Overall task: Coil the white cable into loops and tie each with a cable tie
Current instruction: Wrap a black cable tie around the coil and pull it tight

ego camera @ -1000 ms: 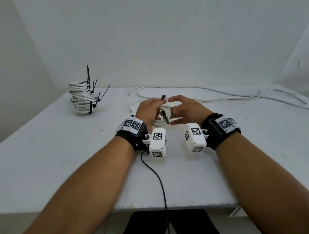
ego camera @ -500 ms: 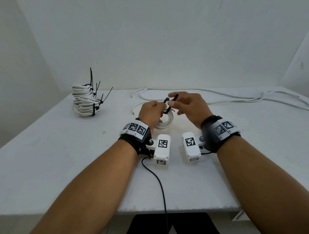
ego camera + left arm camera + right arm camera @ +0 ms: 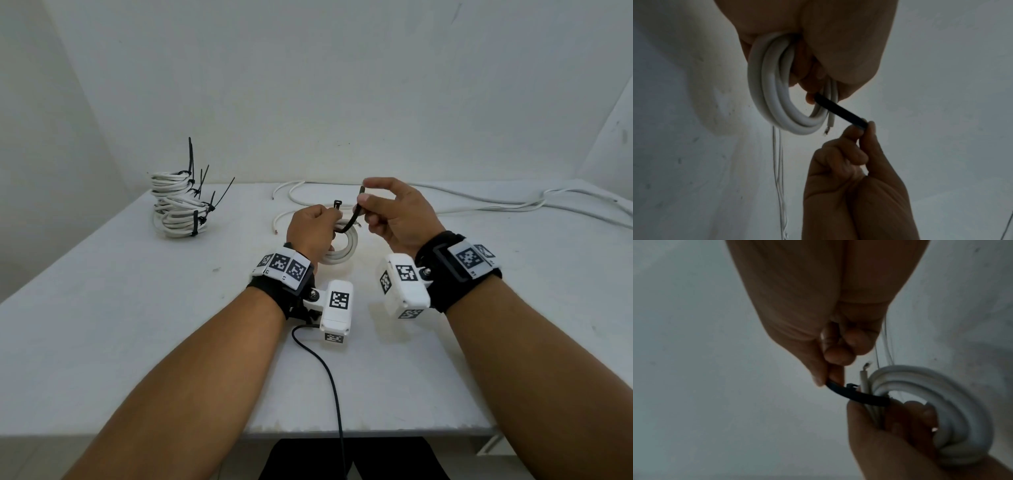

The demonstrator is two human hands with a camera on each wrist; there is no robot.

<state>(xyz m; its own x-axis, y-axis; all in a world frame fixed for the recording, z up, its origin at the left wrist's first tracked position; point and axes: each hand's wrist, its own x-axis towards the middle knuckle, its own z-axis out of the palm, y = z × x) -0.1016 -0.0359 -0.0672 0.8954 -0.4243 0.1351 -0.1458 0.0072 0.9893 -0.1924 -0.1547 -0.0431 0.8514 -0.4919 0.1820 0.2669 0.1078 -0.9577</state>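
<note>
My left hand (image 3: 313,228) grips a small coil of white cable (image 3: 344,250) (image 3: 777,97) (image 3: 953,410), held upright just above the table. A black cable tie (image 3: 352,221) (image 3: 840,112) (image 3: 859,396) runs through the coil. Its head (image 3: 337,204) sticks up above my left fingers. My right hand (image 3: 387,216) pinches the tie's tail between thumb and forefinger, up and to the right of the coil. The cable's cut end (image 3: 828,128) pokes out beside the tie.
A stack of tied white coils (image 3: 180,205) with black tie tails stands at the back left of the white table (image 3: 120,308). Loose white cable (image 3: 496,205) trails along the back edge to the right. A black cord (image 3: 329,377) hangs from the left wrist camera.
Both hands have lifted off the table with the coil. My right hand has drawn the tie's tail up and to the right, away from the left hand.
</note>
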